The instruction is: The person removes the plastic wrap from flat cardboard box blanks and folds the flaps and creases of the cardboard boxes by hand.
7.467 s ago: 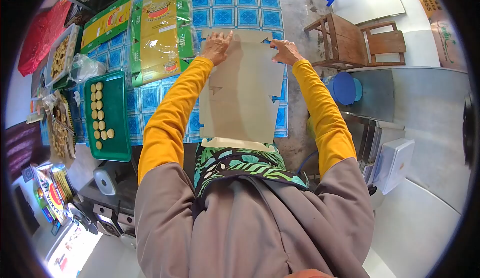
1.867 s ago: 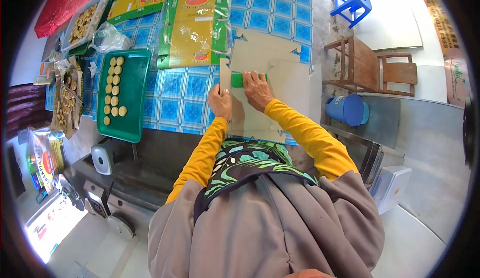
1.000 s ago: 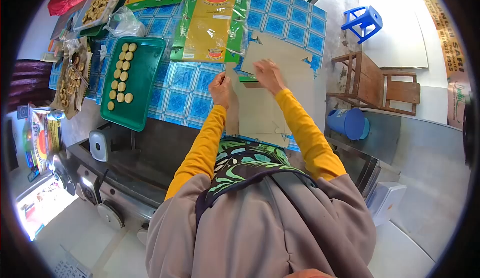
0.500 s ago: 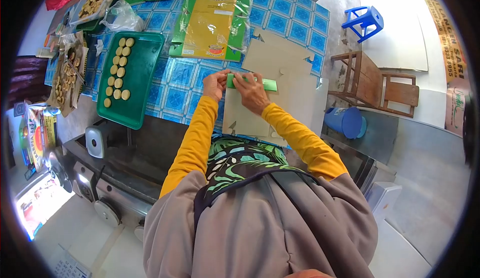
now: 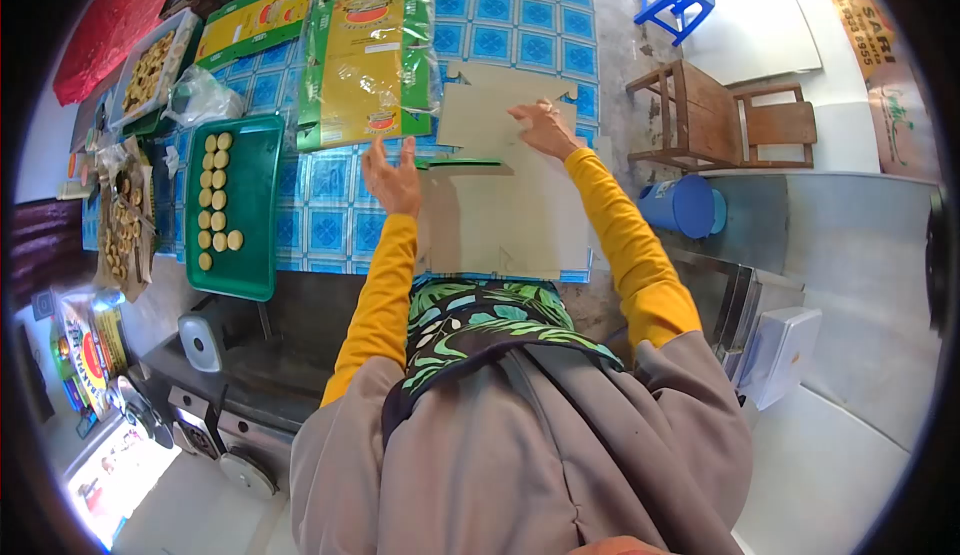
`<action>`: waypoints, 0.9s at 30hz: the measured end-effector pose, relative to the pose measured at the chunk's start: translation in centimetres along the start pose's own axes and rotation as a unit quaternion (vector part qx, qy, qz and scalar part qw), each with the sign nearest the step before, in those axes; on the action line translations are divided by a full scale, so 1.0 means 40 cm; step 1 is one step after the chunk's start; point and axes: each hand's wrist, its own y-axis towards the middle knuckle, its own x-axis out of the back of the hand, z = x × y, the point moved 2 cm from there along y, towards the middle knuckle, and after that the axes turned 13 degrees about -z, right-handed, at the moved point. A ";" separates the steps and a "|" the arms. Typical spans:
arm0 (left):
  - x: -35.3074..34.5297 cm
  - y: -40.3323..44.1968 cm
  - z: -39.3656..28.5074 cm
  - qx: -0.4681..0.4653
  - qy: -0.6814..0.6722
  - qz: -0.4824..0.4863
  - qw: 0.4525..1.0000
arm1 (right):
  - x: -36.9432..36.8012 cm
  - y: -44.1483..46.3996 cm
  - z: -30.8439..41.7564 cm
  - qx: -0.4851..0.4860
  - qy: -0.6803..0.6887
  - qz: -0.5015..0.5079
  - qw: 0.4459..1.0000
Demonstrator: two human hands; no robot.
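Plain grey-brown cardboard sheets [image 5: 480, 225] lie flat on the table in front of me, with notched corners. A narrow green strip [image 5: 460, 163] shows nearly edge-on across the cardboard; it looks like a raised printed flap. Beside the strip's left end is my left hand [image 5: 393, 180], open, its thumb and fingers spread and nothing in them. My right hand [image 5: 548, 132] hovers over the far right part of the cardboard, fingers apart and without an object. Whether either hand touches the cardboard I cannot tell.
Left of the cardboard stands a green tray [image 5: 258, 210] with round pastries [image 5: 220, 197]. Printed yellow-green cartons in clear plastic [image 5: 362, 60] lie at the back. A plastic bag [image 5: 203, 97] is behind the tray. To the right are a wooden chair [image 5: 700, 115] and a blue bucket [image 5: 680, 207].
Both hands have come off the green strip and moved apart, left hand leftward, right hand up and right. The strip, broad before, now shows edge-on. The camera view has shifted.
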 end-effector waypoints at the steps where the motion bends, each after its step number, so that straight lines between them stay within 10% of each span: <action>1: 0.020 0.001 -0.049 -0.050 -0.054 0.038 0.997 | 0.023 -0.014 -0.006 0.045 -0.067 0.026 0.996; 6: -0.018 -0.229 -0.128 -0.398 -0.178 0.420 0.796 | 0.022 -0.021 0.039 0.116 -0.172 0.132 0.969; 12: -0.083 -0.227 -0.103 -0.281 0.008 0.364 0.888 | 0.016 -0.017 0.043 0.102 -0.164 0.173 0.966; 17: -0.073 -0.210 -0.098 -0.272 0.043 0.399 0.874 | -0.009 -0.137 0.093 0.300 -0.208 0.057 0.929; 27: -0.084 -0.240 -0.090 -0.347 0.048 0.365 0.862 | -0.069 -0.334 0.151 0.215 -0.288 -0.074 0.930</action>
